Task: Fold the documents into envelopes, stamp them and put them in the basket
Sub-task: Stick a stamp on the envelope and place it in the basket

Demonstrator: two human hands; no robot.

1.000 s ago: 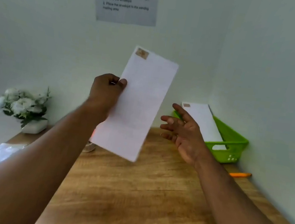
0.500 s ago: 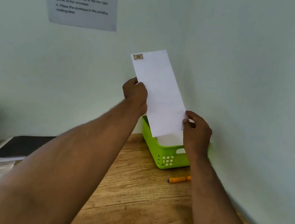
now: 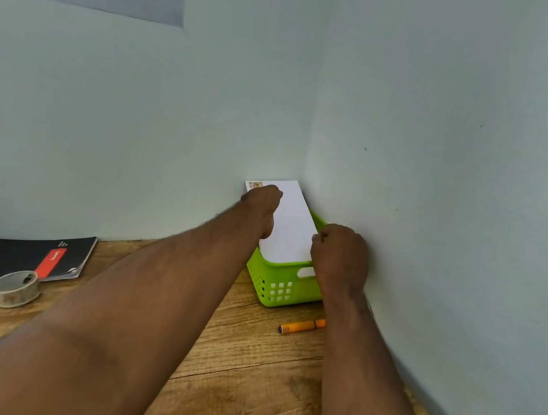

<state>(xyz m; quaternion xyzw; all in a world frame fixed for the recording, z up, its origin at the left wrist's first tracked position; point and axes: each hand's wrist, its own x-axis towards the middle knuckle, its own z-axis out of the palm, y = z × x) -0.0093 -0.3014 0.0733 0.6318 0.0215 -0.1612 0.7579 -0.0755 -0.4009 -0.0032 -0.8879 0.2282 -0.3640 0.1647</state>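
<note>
White envelope (image 3: 292,230), long axis leaning toward the corner at frame centre, is pinched between my left hand (image 3: 260,205) and right hand (image 3: 341,255) over the green basket (image 3: 277,285).

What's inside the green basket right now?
A white stamped envelope stands in the green plastic basket, held by the left hand and right hand. White paper shows through the handle slot; the rest is hidden.

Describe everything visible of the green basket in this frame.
The basket is bright green and looks like plastic. Its walls have small square holes, and the near end has an oval handle slot. It stands upright on the wooden table, in the corner where the two walls meet. A white envelope with a stamp lies tilted in it, its far end jutting above the rim. The left hand and right hand hold the envelope.
</note>
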